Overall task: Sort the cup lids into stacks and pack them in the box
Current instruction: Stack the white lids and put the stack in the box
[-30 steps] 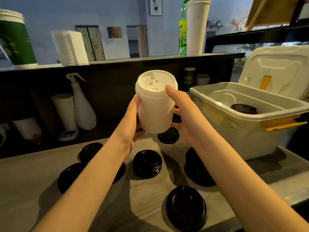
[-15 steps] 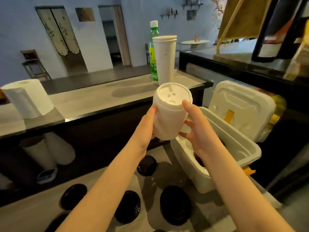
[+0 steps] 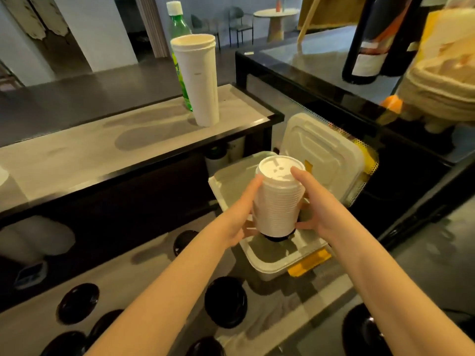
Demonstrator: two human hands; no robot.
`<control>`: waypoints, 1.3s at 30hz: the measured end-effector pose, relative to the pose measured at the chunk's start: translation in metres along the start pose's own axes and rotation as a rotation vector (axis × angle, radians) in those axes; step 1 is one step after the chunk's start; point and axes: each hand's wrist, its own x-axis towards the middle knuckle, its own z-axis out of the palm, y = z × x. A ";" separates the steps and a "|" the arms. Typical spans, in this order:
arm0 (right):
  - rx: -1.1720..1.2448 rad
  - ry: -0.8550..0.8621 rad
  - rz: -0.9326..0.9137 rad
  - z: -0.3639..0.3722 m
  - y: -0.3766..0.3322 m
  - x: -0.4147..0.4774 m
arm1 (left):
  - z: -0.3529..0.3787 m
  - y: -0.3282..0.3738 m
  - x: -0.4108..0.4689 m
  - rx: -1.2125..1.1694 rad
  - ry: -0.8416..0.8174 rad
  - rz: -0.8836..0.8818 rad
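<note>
A tall stack of white cup lids (image 3: 279, 199) is held upright between my left hand (image 3: 245, 214) and my right hand (image 3: 317, 206), both pressed on its sides. The stack hangs over the open white box (image 3: 267, 260), low inside its opening. Just under the stack a black lid (image 3: 276, 237) shows inside the box. The box's lid (image 3: 323, 155) is flipped open behind it. Several stacks of black lids lie on the counter, such as a black stack (image 3: 225, 300) near the box and another black stack (image 3: 77, 303) at the left.
A raised shelf (image 3: 128, 147) runs behind the counter, carrying a tall column of white cups (image 3: 198, 80) and a green bottle (image 3: 180, 34). A dark glass-topped cabinet (image 3: 359, 83) stands to the right of the box. More black lids (image 3: 365, 332) lie at the lower right.
Both hands have carried the white lid stack rightward and down, from above the counter to inside the box's opening. The view has tilted down and turned right.
</note>
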 end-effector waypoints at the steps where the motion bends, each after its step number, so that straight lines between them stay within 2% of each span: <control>1: -0.020 -0.020 0.033 -0.006 0.003 0.005 | 0.000 -0.003 0.005 -0.029 -0.021 -0.034; 7: -0.196 -0.161 0.154 -0.027 0.014 0.030 | 0.005 -0.016 0.028 -0.109 -0.112 -0.265; 11: -0.365 -0.196 0.230 -0.036 0.015 0.047 | 0.010 -0.013 0.037 -0.251 -0.070 -0.415; 14: -0.563 -0.274 0.234 -0.040 0.011 0.059 | 0.015 -0.016 0.050 -0.296 0.009 -0.460; 18: -0.577 -0.425 0.319 -0.047 0.012 0.075 | 0.020 -0.023 0.059 -0.272 0.011 -0.485; 23: -0.590 -0.594 0.339 -0.057 0.020 0.090 | 0.014 -0.017 0.067 -0.021 -0.050 -0.481; 28: -0.643 -0.676 0.365 -0.061 0.022 0.097 | 0.004 -0.007 0.078 0.360 -0.237 -0.498; 33: -0.717 -0.684 0.372 -0.053 0.037 0.104 | 0.009 -0.001 0.087 0.746 -0.329 -0.524; 39: -0.811 -0.644 0.404 -0.042 0.052 0.116 | 0.017 -0.003 0.092 0.933 -0.317 -0.525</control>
